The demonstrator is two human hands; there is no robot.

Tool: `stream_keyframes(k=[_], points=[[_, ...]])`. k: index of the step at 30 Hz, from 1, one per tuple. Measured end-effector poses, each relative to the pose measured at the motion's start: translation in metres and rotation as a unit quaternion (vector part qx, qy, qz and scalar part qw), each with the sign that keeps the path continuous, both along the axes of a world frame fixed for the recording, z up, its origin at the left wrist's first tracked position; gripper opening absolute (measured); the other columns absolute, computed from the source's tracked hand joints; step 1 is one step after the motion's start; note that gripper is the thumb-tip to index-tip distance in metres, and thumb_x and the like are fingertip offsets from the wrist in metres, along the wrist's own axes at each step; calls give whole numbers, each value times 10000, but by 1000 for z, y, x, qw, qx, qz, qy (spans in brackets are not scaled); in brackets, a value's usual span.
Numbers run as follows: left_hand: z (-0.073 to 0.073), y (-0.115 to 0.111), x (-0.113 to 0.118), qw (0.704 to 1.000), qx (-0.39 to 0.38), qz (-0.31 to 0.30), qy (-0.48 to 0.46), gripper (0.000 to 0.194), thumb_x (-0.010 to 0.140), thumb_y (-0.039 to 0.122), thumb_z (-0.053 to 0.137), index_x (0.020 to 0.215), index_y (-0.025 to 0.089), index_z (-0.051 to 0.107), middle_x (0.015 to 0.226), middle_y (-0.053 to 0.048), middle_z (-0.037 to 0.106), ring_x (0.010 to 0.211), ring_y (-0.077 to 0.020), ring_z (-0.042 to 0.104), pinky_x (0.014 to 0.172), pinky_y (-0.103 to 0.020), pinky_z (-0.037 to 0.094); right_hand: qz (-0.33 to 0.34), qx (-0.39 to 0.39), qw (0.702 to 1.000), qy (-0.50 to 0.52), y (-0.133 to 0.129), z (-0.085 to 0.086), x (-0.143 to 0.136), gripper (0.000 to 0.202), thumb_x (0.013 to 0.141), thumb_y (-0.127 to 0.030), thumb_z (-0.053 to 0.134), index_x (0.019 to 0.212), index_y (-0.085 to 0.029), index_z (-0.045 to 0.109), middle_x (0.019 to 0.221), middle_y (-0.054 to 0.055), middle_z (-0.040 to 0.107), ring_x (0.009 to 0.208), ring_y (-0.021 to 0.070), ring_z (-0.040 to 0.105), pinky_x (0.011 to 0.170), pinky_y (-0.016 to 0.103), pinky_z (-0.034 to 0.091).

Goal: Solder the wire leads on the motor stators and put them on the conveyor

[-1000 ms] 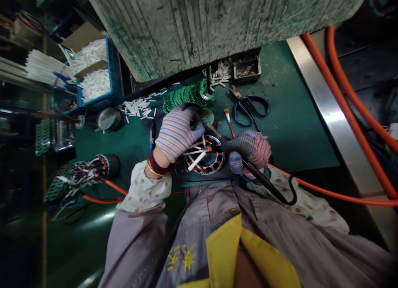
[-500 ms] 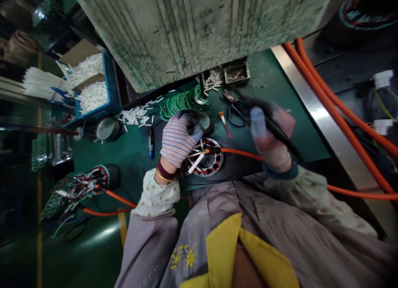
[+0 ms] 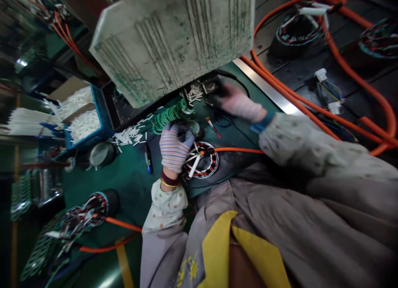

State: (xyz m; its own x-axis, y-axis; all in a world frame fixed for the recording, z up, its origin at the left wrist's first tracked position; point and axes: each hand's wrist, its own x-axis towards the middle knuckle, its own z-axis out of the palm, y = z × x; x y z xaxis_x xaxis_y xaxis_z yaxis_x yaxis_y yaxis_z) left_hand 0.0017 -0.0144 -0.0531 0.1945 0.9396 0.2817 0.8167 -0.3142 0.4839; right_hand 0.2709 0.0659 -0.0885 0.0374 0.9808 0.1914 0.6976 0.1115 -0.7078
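Motor stator point(image 3: 203, 165) lies on the green desk point(image 3: 130, 176), close to the person's body. Head view: the right hand point(image 3: 238, 103) has left the stator since a second ago and now reaches to the desk's far edge near the scissors point(image 3: 222, 120); its fingers are blurred, so their state cannot be told. The left hand point(image 3: 174, 147) stays on the stator's rim, its fingers curled around the wires there.

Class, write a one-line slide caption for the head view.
Gloved left hand rests on a stator while the right hand reaches to the bench's far edge by scattered white tubes.
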Motion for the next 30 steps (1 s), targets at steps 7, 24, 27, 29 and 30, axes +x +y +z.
stream_keyframes(k=[7,24,27,29,30], points=[[8,-13,-4,991,1,-52,-123,57,1038,271,768,1002,244,803,1231,-80,795,1134,-272,781,1082,-407,673,81,-197,922,-324,-67,15,18,387,1090,-265,726,1416,-89,839,1251,287,907,1126,369,899,1001,412,664],[-15,-35,-10,983,22,-24,-178,108,1037,230,914,1031,263,811,1336,-88,749,1326,-313,743,1246,-476,646,215,-31,941,-261,-131,41,-20,518,1057,-394,672,1521,-271,868,1268,106,957,1014,321,883,818,373,577],[-16,-35,-9,980,19,-34,-196,57,1055,262,878,1035,267,825,1325,-94,753,1322,-316,741,1244,-480,650,190,-11,953,-237,-133,33,-7,501,1029,-373,676,1473,-269,883,1182,92,962,996,322,881,823,372,597],[-16,-35,-9,978,22,-43,-203,39,1068,283,852,1040,269,828,1317,-95,755,1311,-314,744,1239,-479,655,153,-5,959,-240,-135,32,5,484,1050,-373,650,1460,-278,889,1174,100,959,989,329,876,812,386,596],[-16,-35,-8,979,19,-42,-199,43,1072,292,846,1040,270,827,1317,-95,756,1308,-314,744,1239,-480,657,134,-5,960,-247,-136,33,10,473,1067,-377,633,1450,-282,893,1168,106,957,972,331,870,797,393,586]])
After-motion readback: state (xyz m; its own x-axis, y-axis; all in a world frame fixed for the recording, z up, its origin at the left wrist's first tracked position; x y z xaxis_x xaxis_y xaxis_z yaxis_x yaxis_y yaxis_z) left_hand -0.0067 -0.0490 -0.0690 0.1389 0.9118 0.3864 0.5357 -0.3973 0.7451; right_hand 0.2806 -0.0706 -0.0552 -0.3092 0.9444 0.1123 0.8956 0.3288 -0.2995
